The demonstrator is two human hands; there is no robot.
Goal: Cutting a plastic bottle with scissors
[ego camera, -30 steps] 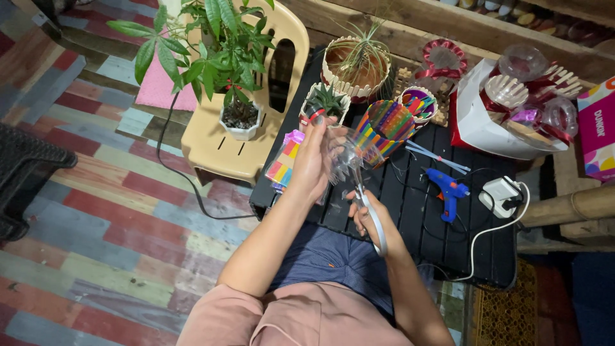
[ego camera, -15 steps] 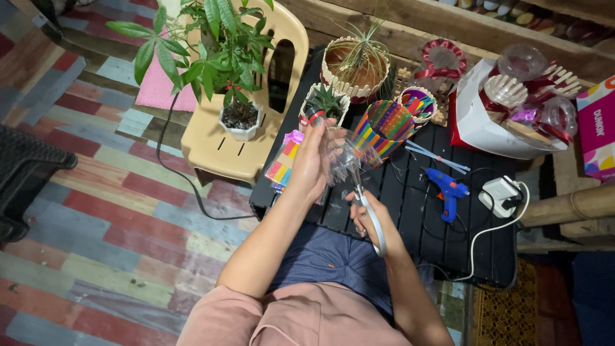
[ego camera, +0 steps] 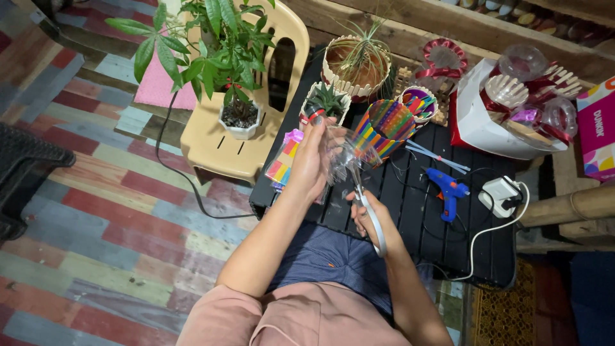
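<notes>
My left hand (ego camera: 312, 161) grips a clear plastic bottle (ego camera: 343, 152) held over the black slatted table (ego camera: 477, 243). My right hand (ego camera: 375, 221) holds white-handled scissors (ego camera: 366, 204), whose blades point up into the bottle. Just beyond the bottle sits a cone-shaped holder of coloured sticks (ego camera: 386, 125). The bottle's far side is hidden by my left hand.
A blue glue gun (ego camera: 448, 189) and a white plug adapter (ego camera: 501, 194) with its cord lie at the right. A potted plant (ego camera: 237, 115) stands on a beige plastic chair (ego camera: 218, 144). Wicker planters (ego camera: 355, 64), craft baskets and a white bag (ego camera: 480, 125) line the back.
</notes>
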